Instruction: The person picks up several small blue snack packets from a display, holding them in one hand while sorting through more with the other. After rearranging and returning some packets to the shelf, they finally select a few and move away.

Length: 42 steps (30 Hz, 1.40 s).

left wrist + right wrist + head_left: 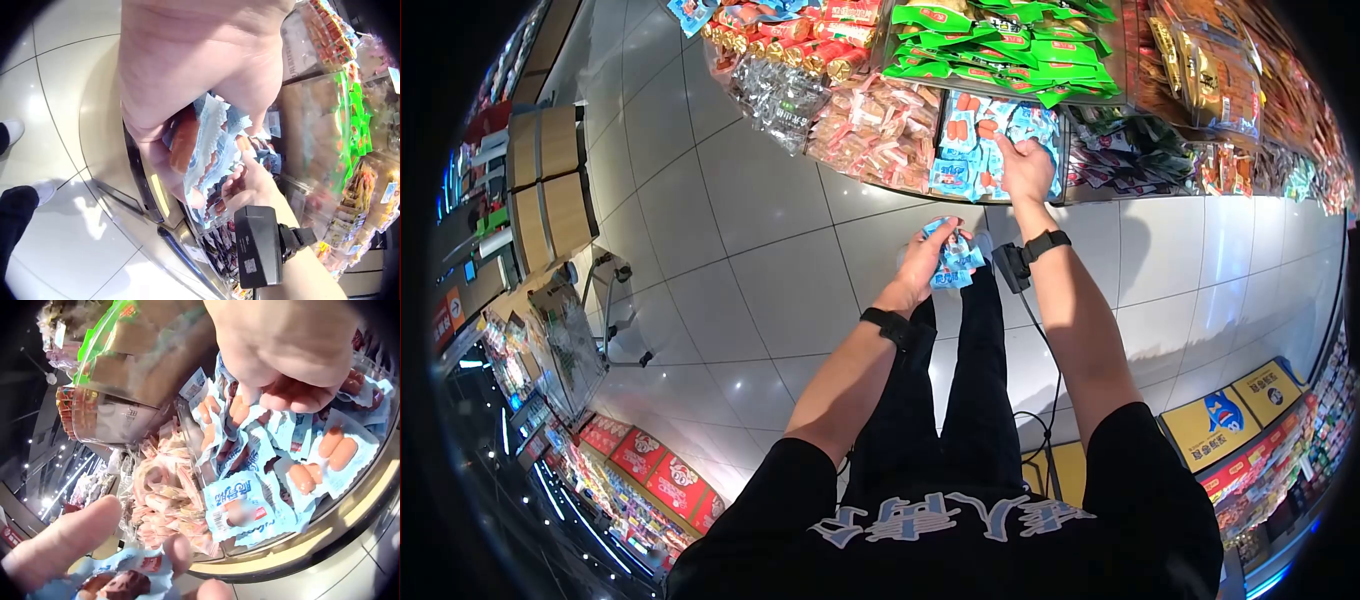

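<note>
The left hand (920, 262) grips overlapping blue sausage packets (954, 268), so one may slip while the right hand (1028, 172) pinches another packet (239, 412).

At six o'clock in the head view spreads a black T-shirt (1000, 565), its lettering (900, 520) large, pale and tinged blue-grey. The left sleeve (790, 490) lies towards seven o'clock, the right sleeve (1150, 470) towards four; both are short and black. Black trousers (978, 400) cover the legs, and pale shoes (44, 192) show near nine o'clock in the left wrist view. A black strap (887, 324) circles the left wrist. The right wrist's black band (1047, 244) bears a boxy black device (257, 244) (small print, too tiny to read, and a pale square code (250, 265) towards its six o'clock end), with a thin black cable (1050, 350).
</note>
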Each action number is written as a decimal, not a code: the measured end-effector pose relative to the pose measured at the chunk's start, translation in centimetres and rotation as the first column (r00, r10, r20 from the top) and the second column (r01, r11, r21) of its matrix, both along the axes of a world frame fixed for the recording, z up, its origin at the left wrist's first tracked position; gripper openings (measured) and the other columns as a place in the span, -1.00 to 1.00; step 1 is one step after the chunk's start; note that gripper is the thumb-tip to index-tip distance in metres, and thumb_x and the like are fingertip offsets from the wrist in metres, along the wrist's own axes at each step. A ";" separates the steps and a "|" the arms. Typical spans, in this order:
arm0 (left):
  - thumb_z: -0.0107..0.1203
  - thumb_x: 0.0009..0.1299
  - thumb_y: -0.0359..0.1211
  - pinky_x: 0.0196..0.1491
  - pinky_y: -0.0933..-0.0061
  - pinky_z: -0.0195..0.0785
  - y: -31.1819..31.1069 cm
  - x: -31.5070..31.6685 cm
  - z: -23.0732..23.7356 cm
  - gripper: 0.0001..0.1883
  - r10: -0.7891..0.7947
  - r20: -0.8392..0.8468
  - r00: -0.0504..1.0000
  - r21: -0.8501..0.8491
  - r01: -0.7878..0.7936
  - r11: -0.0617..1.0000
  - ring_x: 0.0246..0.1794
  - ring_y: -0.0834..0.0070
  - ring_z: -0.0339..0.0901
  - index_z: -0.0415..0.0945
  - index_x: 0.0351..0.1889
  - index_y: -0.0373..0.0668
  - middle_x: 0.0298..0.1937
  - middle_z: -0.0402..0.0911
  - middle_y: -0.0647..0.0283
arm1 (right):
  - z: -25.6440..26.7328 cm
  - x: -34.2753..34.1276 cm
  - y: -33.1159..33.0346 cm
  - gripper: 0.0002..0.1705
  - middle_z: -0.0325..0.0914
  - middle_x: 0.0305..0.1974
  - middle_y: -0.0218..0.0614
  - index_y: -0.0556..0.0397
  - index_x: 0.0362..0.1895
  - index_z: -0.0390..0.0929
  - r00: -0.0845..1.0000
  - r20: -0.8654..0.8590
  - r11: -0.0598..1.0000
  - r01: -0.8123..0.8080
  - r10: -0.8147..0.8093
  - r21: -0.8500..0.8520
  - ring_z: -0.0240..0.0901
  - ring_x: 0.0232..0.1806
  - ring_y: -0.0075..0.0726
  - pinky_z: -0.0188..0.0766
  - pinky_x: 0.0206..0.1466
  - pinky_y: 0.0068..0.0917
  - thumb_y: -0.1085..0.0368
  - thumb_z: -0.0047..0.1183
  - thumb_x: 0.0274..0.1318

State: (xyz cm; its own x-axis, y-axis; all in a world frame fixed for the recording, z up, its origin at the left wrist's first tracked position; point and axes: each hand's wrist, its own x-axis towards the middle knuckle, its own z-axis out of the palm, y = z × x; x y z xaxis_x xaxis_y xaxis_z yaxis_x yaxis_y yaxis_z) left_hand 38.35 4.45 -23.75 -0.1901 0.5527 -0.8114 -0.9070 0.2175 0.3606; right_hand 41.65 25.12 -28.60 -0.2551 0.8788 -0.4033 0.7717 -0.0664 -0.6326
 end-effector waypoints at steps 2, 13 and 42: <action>0.05 0.46 -0.06 -0.26 0.19 0.61 0.0 -0.3 -0.3 -0.64 0.016 0.027 1.000 0.014 -0.016 1.000 -0.24 0.39 0.65 0.45 -0.02 -0.14 -0.22 0.65 0.22 | -0.1 1.0 -0.6 -0.83 0.55 -0.61 -0.28 0.14 -0.42 0.58 0.983 -0.183 0.999 -0.001 0.008 0.038 0.51 -0.60 -0.41 0.41 -0.44 -0.44 0.30 0.25 0.10; 0.03 0.40 0.19 -0.27 0.48 0.51 1.8 -0.8 -0.9 -0.44 -0.095 -0.219 0.971 -0.058 0.084 0.995 -0.36 0.55 0.54 0.51 -0.06 -0.14 -0.28 0.57 0.31 | 7.5 6.7 -8.3 -0.70 0.63 -0.15 -0.19 0.15 -0.11 0.60 0.652 -0.395 0.756 -0.616 0.648 0.223 0.62 -0.16 -0.16 0.54 -0.09 -0.35 0.31 0.25 0.06; 0.12 0.25 -0.62 -0.02 0.27 0.58 -1.8 -3.6 0.8 -0.49 0.254 -0.009 0.967 0.226 -0.245 0.943 -0.03 0.38 0.61 0.40 0.21 -0.22 0.04 0.60 0.20 | 4.4 -1.8 -4.2 -0.52 0.53 -0.08 0.04 0.34 0.08 0.20 0.705 -0.678 0.941 -0.046 -0.207 -0.335 0.56 -0.13 -0.17 0.52 -0.02 -0.36 0.41 0.12 0.18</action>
